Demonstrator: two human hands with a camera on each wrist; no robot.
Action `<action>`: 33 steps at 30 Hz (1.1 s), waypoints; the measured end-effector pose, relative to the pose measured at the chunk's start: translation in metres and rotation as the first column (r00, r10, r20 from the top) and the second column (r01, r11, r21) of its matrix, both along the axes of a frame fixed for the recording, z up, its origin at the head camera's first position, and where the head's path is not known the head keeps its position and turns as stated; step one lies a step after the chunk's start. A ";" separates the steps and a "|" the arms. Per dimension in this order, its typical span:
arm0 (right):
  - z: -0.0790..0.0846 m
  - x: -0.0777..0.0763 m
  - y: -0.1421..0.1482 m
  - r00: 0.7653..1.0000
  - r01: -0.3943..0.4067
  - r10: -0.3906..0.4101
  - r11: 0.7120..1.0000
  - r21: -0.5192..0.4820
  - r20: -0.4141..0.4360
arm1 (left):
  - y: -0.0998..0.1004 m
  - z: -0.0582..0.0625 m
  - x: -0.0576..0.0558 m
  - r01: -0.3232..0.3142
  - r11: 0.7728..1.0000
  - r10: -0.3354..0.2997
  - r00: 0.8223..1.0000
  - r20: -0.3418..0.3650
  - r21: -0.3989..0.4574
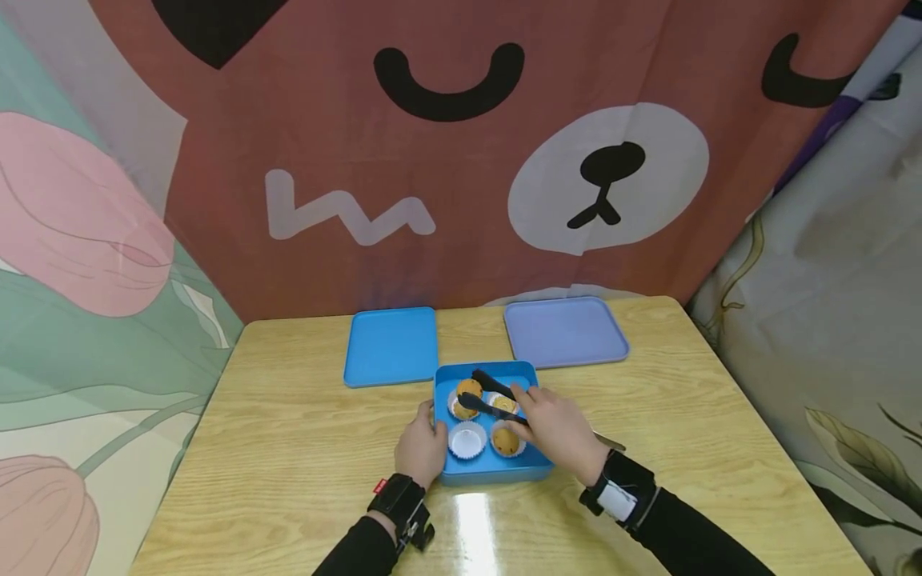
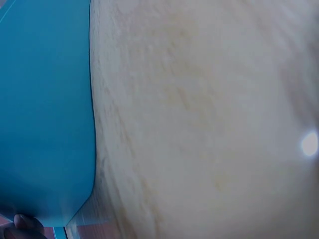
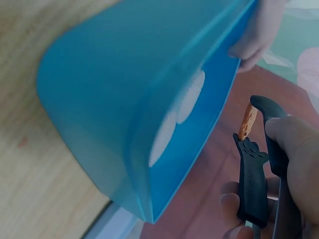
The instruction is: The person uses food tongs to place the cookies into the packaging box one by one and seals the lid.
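My right hand (image 1: 565,428) holds black tongs (image 1: 497,414) over a deep blue box (image 1: 490,474). Between the tong tips is a round cookie (image 1: 470,389), seen edge-on as a thin brown cookie (image 3: 247,122) in the right wrist view. At the box's left wall, my left hand (image 1: 421,448) grips the side and rim. Inside the box, the front-left white paper cup (image 1: 467,441) holds nothing. A cookie (image 1: 508,441) lies in the front-right cup, and cookies also sit in the two back cups, partly hidden by the tongs.
Behind the box, a flat blue tray (image 1: 392,346) lies to the left and a lavender tray (image 1: 567,331) to the right. The wooden table (image 1: 302,448) meets a printed brown cloth (image 1: 331,272) at its back edge.
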State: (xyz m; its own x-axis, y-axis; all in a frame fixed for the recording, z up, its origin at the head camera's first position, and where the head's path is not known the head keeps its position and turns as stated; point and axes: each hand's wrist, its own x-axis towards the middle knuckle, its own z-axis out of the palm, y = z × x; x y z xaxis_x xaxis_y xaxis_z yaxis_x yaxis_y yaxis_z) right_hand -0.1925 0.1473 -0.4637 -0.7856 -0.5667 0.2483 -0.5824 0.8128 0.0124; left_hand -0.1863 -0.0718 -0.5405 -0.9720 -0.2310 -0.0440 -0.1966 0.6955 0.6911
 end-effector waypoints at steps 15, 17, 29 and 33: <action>-0.020 0.019 -0.004 0.995 -0.064 0.064 0.998 0.003 0.075 | 0.000 -0.003 -0.001 0.004 1.000 -0.004 1.000 -0.003 0.016; -0.022 0.020 -0.005 0.995 -0.070 0.069 0.997 0.011 0.077 | 0.000 -0.003 -0.001 0.006 1.000 -0.006 1.000 -0.003 0.016; -0.027 0.022 -0.004 0.990 -0.081 0.077 0.996 0.035 0.115 | 0.000 -0.002 -0.001 0.008 1.000 -0.008 1.000 -0.005 0.014; -0.028 0.022 -0.004 0.991 -0.066 0.061 0.997 0.038 0.120 | 0.000 -0.003 -0.001 0.004 1.000 -0.004 1.000 0.005 0.005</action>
State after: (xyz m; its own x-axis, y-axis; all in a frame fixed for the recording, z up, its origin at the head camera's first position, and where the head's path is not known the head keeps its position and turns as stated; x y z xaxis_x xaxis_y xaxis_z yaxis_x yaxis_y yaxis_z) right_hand -0.1707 0.1432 -0.4918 -0.7705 -0.6240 0.1301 -0.6318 0.7747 -0.0265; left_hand -0.1877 -0.0719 -0.5434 -0.9727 -0.2269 -0.0497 -0.1971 0.6928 0.6936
